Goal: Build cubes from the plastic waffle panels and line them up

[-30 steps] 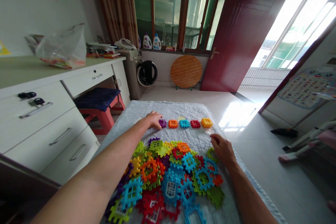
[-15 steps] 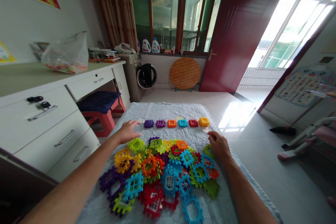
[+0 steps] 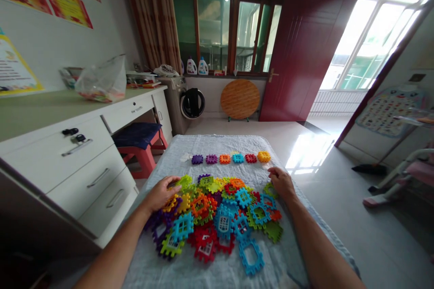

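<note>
My left hand (image 3: pixel 163 194) lies at the left edge of a heap of plastic interlocking blocks, fingers apart. Its fingertips meet the edge of a lime green block (image 3: pixel 185 181), and a yellow-orange block (image 3: pixel 170 204) shows just below the palm. My right hand (image 3: pixel 282 183) rests on the cloth right of the heap, fingers curled together with nothing visible in them, beside a green block (image 3: pixel 270 189). Beyond the heap stands a row of small assembled block cubes: purple (image 3: pixel 197 159), magenta (image 3: pixel 212 159), orange (image 3: pixel 224 159), blue (image 3: pixel 238 158), red (image 3: pixel 251 158) and yellow (image 3: pixel 264 156).
A pale blue cloth (image 3: pixel 162 275) covers the table. To the left are a white desk (image 3: pixel 91 171) with drawers and a red stool (image 3: pixel 145 162) with a dark seat. A washing machine (image 3: pixel 176 104), a round wooden board (image 3: pixel 240 99) and a dark red door (image 3: pixel 291 63) stand behind.
My left hand has moved back from beside the purple cube toward the heap's left edge. My right hand has hardly moved. The view has turned slightly left.
</note>
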`<state>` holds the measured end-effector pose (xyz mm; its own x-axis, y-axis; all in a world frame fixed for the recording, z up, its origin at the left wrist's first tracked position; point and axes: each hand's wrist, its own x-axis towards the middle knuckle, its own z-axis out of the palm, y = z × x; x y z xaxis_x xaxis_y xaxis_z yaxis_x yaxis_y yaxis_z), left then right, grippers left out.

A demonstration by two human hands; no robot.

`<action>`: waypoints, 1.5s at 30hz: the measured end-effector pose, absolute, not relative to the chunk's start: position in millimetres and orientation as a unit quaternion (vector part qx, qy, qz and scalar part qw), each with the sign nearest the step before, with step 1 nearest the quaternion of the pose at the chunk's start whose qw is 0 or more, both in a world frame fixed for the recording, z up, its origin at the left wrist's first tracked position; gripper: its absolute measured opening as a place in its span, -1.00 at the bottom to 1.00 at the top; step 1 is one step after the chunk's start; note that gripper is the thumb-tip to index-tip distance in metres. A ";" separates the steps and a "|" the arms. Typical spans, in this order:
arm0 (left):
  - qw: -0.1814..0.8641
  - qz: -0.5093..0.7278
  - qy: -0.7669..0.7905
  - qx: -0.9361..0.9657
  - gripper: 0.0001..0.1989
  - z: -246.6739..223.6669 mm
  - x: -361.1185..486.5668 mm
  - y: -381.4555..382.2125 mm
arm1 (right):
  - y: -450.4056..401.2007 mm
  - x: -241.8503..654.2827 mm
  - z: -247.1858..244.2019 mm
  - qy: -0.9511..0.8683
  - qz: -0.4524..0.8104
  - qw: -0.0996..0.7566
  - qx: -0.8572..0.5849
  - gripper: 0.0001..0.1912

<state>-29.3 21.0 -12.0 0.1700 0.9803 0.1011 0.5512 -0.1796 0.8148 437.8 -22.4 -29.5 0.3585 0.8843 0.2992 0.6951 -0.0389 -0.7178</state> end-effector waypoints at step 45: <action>0.290 0.269 0.570 0.720 -0.66 13.1 7.0 49.1 | -25.8 431.0 -24.2 -0.583 0.061 0.369 -0.721 -0.63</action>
<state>7.0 49.1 13.1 0.2050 0.9771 0.0568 0.6657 -0.1817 0.7237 431.0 -25.8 -24.2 0.3123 0.8866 0.3412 0.7960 -0.0482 -0.6034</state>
